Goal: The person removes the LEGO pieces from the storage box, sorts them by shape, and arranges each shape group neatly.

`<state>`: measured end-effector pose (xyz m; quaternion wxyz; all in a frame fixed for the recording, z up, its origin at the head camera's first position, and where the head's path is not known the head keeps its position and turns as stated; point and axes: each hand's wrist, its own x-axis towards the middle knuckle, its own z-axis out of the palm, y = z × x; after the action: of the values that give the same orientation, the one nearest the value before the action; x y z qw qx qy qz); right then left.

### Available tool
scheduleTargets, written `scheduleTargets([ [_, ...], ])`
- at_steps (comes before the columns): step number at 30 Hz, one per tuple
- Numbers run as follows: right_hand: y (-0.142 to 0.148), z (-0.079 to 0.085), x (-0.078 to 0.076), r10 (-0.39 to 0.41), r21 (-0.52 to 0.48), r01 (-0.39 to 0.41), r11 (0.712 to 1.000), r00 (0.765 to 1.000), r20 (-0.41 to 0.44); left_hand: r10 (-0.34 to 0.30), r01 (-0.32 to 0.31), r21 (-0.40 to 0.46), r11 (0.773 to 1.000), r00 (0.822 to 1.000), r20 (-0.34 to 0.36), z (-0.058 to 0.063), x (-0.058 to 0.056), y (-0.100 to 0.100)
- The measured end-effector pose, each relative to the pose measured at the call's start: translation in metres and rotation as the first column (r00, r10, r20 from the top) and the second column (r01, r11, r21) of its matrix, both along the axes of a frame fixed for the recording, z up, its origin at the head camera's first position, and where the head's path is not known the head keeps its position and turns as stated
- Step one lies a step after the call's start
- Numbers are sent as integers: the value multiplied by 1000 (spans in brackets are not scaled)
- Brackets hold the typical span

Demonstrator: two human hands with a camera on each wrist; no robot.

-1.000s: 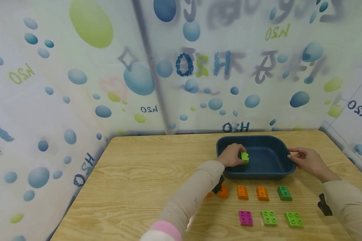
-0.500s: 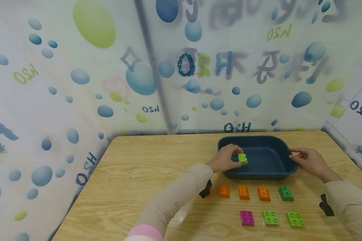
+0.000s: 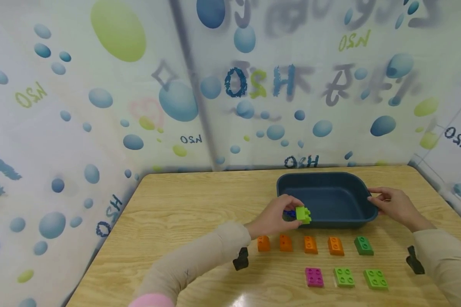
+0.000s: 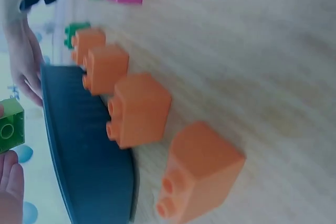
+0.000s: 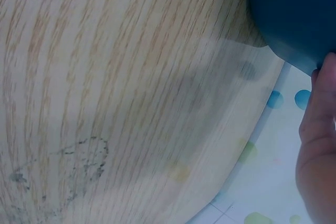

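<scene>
My left hand (image 3: 274, 217) pinches a light green toy building block (image 3: 303, 215) between thumb and fingers, above the near left part of a dark blue bin (image 3: 330, 223). In the left wrist view the block's hollow underside (image 4: 11, 129) shows beside my fingers. A dark blue patch shows between the fingers; I cannot tell whether it is the bin. My right hand (image 3: 397, 207) pinches the rim at the bin's right end, with the thumb against its outside wall in the right wrist view. Nothing lies on the visible part of the bin's floor.
In front of the bin runs a row of several orange blocks (image 3: 310, 245), ending in a dark green block (image 3: 364, 246). Nearer stand a magenta block (image 3: 314, 277) and two lime green blocks (image 3: 344, 277). A printed curtain (image 3: 246, 128) hangs behind the wooden table (image 3: 184, 204).
My left hand has come back from over the bin's inside, toward me and to the left, carrying the light green block and turning it. My right hand stays at the rim.
</scene>
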<state>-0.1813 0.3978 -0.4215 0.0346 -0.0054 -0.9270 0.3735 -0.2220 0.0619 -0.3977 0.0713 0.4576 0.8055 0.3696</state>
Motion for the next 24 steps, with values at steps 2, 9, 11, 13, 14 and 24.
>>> scheduleTargets([
  [2,0,0,0,-4,-2,4,1000,1000,2,-8,8,7,1000,1000,-2,2,8,-4],
  [9,0,-1,0,2,-8,-2,1000,1000,5,-67,64,39,997,995,68,2,37,-18],
  [11,1,-1,0,8,-6,-8,1000,1000,0,-69,66,41,997,993,94,0,44,-23],
  [13,1,-1,-1,12,-3,-12,1000,1000,-4,-66,61,44,997,989,132,-3,50,-27],
  [14,0,-1,-1,12,-2,-12,1000,1000,-4,-64,57,49,997,987,149,-5,53,-29],
  [24,0,0,-1,4,13,-4,1000,1000,-16,-46,25,75,997,954,297,-32,75,-46],
])
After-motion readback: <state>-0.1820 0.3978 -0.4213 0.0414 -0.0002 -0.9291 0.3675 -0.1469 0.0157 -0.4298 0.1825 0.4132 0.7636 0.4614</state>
